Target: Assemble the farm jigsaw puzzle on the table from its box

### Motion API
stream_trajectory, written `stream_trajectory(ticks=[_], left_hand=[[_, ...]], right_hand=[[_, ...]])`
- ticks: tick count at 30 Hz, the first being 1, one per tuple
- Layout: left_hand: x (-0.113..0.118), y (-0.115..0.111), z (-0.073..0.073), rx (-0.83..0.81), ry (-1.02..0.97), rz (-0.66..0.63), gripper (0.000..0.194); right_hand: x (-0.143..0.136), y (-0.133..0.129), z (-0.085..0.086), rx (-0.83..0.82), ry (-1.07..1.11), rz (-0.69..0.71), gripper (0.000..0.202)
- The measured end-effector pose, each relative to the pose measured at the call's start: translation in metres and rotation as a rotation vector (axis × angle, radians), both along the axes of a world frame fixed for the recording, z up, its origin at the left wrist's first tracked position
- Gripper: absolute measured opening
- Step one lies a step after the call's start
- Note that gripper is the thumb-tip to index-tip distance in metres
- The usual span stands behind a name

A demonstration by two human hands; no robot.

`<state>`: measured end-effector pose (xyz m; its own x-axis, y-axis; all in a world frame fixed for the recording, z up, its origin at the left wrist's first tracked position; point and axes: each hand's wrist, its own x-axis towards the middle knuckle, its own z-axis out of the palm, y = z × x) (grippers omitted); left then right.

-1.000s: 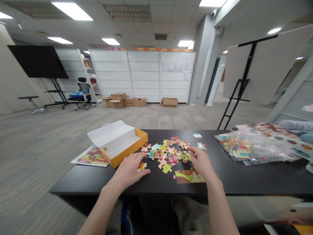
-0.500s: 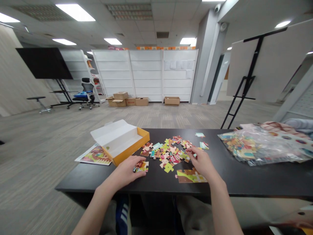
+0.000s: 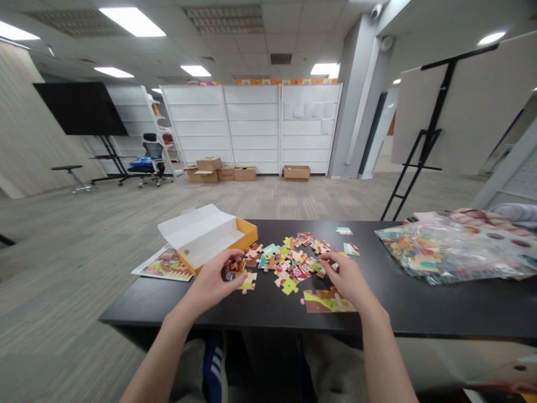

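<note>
My left hand (image 3: 212, 282) is curled beside the box, thumb and fingers closed around a brown-and-red puzzle piece (image 3: 230, 270) that the fingers partly cover. Just right of the thumb, a light yellow-green puzzle piece (image 3: 249, 282) shows on the black table. My right hand (image 3: 344, 275) hovers low at the right side of the loose puzzle pile (image 3: 289, 260); its thumb and index finger are bent and slightly apart at the nearest pieces. Below the right wrist lies a joined puzzle strip (image 3: 325, 301) in brown and green, its right end partly hidden by the hand.
An open yellow box (image 3: 229, 242) with a white lid stands at the left, over a picture sheet (image 3: 165, 266). Separate pieces (image 3: 344, 230) lie behind the right hand. A clear plastic bag of puzzle pieces (image 3: 423, 252) takes up the table's right side (image 3: 390, 305).
My left hand has lifted and turned a little, and the brown-and-red piece now shows tilted in its grasp. My right hand has hardly moved. The view has shifted slightly.
</note>
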<state>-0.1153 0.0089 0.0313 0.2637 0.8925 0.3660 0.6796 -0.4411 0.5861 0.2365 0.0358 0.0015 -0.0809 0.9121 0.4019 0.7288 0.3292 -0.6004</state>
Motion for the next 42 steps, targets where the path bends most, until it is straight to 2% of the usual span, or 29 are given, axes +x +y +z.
stream_trajectory(ticks=[4,7,12,17,20,23,27,31,34,36,39,42], left_hand=[[0.003,0.007,0.004,0.102,-0.251,0.145,0.042],[0.015,0.014,0.001,0.152,-0.342,0.153,0.042],[0.049,0.022,-0.004,0.19,-0.175,0.021,0.031],[0.103,0.033,-0.008,0.255,-0.133,-0.118,0.028],[0.131,0.04,-0.016,0.288,-0.1,-0.235,0.032],[0.142,0.044,-0.024,0.267,-0.026,-0.277,0.04],[0.124,0.041,-0.021,0.176,0.051,-0.225,0.039],[0.081,0.032,-0.011,0.144,0.208,-0.018,0.024],[0.05,0.023,-0.009,0.12,0.275,0.142,0.023],[0.033,0.017,-0.012,0.081,0.324,0.202,0.025],[0.017,0.01,-0.019,-0.001,0.398,0.168,0.035],[0.011,0.005,-0.024,-0.035,0.443,0.108,0.041]], right_hand=[[-0.001,0.0,0.0,-0.003,0.001,-0.002,0.027],[-0.001,0.0,-0.001,0.001,0.005,-0.001,0.027],[-0.002,-0.001,-0.003,-0.006,0.011,0.012,0.026],[-0.002,-0.003,-0.003,-0.032,-0.013,0.017,0.025],[-0.002,-0.003,-0.005,-0.026,-0.031,0.023,0.025],[-0.001,-0.002,-0.007,-0.023,-0.027,0.026,0.024],[0.003,-0.002,-0.008,-0.032,-0.01,0.032,0.025],[0.004,-0.002,-0.005,-0.03,0.0,0.019,0.025],[0.0,-0.002,-0.002,-0.036,-0.009,0.024,0.025],[-0.004,-0.002,0.0,-0.043,-0.024,0.033,0.026],[-0.009,-0.002,0.002,-0.051,-0.038,0.039,0.027],[-0.012,-0.002,0.002,-0.051,-0.041,0.041,0.027]])
